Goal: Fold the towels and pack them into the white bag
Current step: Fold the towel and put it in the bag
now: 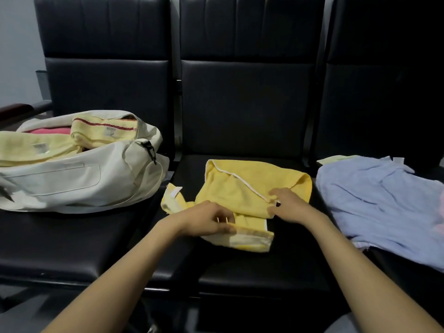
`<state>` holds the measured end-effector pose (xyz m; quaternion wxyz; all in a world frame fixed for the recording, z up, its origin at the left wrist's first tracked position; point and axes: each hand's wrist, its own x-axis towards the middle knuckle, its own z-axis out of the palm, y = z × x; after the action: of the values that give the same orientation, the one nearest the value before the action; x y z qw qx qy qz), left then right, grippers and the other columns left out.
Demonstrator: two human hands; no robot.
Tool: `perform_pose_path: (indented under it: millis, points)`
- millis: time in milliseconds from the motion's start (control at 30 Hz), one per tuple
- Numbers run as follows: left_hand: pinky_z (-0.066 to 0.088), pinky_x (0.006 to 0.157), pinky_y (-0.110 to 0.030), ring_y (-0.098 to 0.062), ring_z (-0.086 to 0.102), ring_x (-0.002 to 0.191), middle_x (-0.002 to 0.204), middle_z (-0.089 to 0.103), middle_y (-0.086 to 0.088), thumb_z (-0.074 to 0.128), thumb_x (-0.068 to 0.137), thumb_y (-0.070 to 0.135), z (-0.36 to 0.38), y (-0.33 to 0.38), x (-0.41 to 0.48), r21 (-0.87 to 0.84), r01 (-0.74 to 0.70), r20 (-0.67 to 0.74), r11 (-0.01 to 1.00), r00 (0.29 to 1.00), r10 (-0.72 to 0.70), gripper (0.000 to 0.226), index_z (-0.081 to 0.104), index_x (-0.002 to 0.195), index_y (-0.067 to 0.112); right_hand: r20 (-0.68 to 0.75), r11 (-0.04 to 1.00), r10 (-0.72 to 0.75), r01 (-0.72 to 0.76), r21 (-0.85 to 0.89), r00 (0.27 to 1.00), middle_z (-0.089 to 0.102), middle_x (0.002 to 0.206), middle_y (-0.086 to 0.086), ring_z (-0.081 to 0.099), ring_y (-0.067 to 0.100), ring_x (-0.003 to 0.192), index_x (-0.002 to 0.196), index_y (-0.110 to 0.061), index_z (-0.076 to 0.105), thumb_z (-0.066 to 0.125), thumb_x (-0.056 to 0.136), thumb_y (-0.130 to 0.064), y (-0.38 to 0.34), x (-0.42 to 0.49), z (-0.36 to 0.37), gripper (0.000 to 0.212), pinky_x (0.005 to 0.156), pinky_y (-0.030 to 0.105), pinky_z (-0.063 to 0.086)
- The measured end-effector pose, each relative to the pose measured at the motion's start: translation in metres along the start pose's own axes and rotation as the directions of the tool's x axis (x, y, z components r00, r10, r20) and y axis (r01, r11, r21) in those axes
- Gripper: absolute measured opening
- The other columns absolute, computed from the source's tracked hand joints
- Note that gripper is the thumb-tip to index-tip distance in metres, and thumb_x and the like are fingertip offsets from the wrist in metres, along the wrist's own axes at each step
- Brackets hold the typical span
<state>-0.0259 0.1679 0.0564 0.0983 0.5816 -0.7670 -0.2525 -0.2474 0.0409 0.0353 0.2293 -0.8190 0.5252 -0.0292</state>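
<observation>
Two hands at work, lower centre. What has each got? (A)

Left hand (206, 218) curls over the near, white-banded edge of the yellow towel (240, 188) and pinches it. Right hand (287, 207) pinches the white-trimmed hem where the upper layer folds over. Both are closed on cloth. Towel lies on the middle seat (240, 267), partly folded and lopsided. (B)

Step? (A)

Mid-fold, I judge. One labelled corner pokes out left, and the edges are not squared. Next move calls for drawing the hems into line, flattening, and probably one more fold. Then a carry left to the white bag (72, 174), mid-left of frame, mouth open, just beside that stray corner. (B)

Bag contents? (A)

Pale yellow folded towels (103, 131) on top, something pink (50, 131) behind. Room left is hard to say. Blue towel (384, 200) lies unfolded at right, cut by the frame edge. (B)

Hidden? (A)

Left fingertips, tucked into the fold. Bag's left end is cut off. Small dark mark by the right thumb, can't identify. (B)
</observation>
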Motion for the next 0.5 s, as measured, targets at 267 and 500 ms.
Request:
perform_pose_path:
  millis: [267,500]
  points:
    - [0.047,0.091,-0.023,-0.008,0.06,0.101,0.105,0.066,0.01,0.063,0.09,0.033,-0.001,-0.013,-0.005,-0.143,0.16,-0.085,0.977,0.981,-0.173,0.018,0.069,0.105,0.024,0.278,0.945,-0.327,0.303,0.127,0.903,0.064,0.105,-0.014,0.059,0.005,0.1,0.101,-0.032,0.068,0.068,0.08,-0.056,-0.033,-0.035,0.014,0.031,0.093,0.031,0.05]
    - [0.044,0.096,-0.035,-0.016,0.053,0.104,0.117,0.054,0.006,0.063,0.083,0.056,-0.009,-0.041,-0.023,0.14,0.384,-0.037,0.913,0.923,-0.383,0.051,0.054,0.124,0.028,0.287,0.905,-0.35,0.401,-0.141,0.892,0.045,0.11,-0.006,0.04,0.01,0.103,0.105,-0.026,0.058,0.066,0.087,-0.041,-0.032,-0.045,0.029,0.025,0.092,0.029,0.041]
